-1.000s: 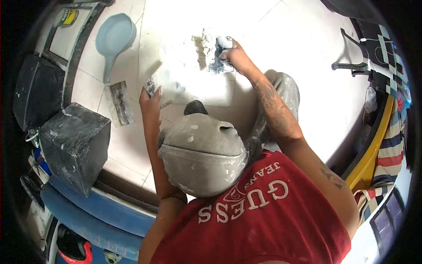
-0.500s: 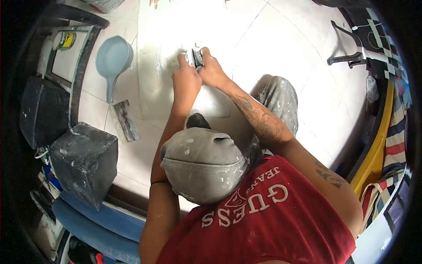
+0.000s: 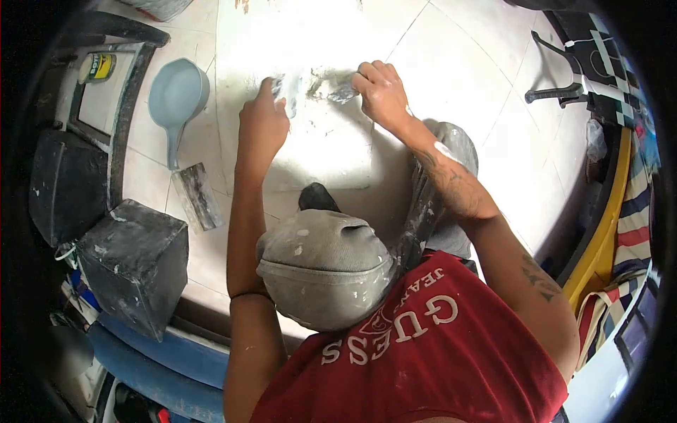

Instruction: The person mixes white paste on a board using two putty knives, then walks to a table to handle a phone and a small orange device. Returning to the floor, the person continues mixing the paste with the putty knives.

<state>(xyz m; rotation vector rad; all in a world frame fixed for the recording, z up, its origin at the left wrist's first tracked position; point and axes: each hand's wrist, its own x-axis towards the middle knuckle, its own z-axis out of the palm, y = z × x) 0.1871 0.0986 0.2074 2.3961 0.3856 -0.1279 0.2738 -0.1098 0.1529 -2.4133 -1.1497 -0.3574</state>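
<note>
moved apart: your left hand (image 3: 264,127) grips a smeared scraper (image 3: 289,95), right hand (image 3: 383,95) clenches a blurred blade (image 3: 343,93), above white board (image 3: 331,158).

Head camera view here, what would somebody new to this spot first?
Probably the red shirt with its big, upside-down white lettering, filling the bottom middle. Next, the left hand and right hand, apart over the pale, glaring board at upper middle. Then the light blue dipper at upper left, its handle pointing down toward a smeared flat blade.
</note>
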